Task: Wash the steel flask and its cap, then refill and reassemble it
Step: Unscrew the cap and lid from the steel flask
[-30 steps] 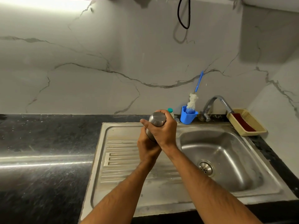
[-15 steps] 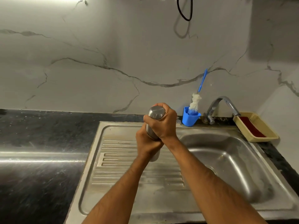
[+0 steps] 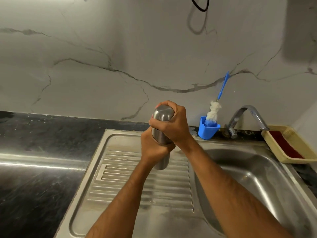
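So far I judge the job barely begun. Largest first: the dark speckled stone tabletop (image 3: 42,152) carries the stainless steel sink (image 3: 120,212) with its ribbed draining board and deep basin, and nothing in the basin looks wet with running water; the curved chrome tap (image 3: 247,115) shows no stream. A shallow beige plastic tray (image 3: 274,148) with a red pad sits at the far right by the tap, and a small blue plastic holder (image 3: 208,132) just left of the tap keeps the blue-handled, white-tufted bottle brush (image 3: 214,110), untouched.

Over the draining board I hold the cylindrical brushed-steel flask (image 3: 160,134) upright. My left hand (image 3: 152,150) is wrapped round its body, fingers curled tight; my right hand (image 3: 173,124) is curled over the domed steel cap (image 3: 163,114), gripping it from above (a twisting hold, I think, though whether loosening or tightening I cannot tell). With the cap on and no water showing, I reckon unscrewing comes first; washing, refilling and reassembly all remain.
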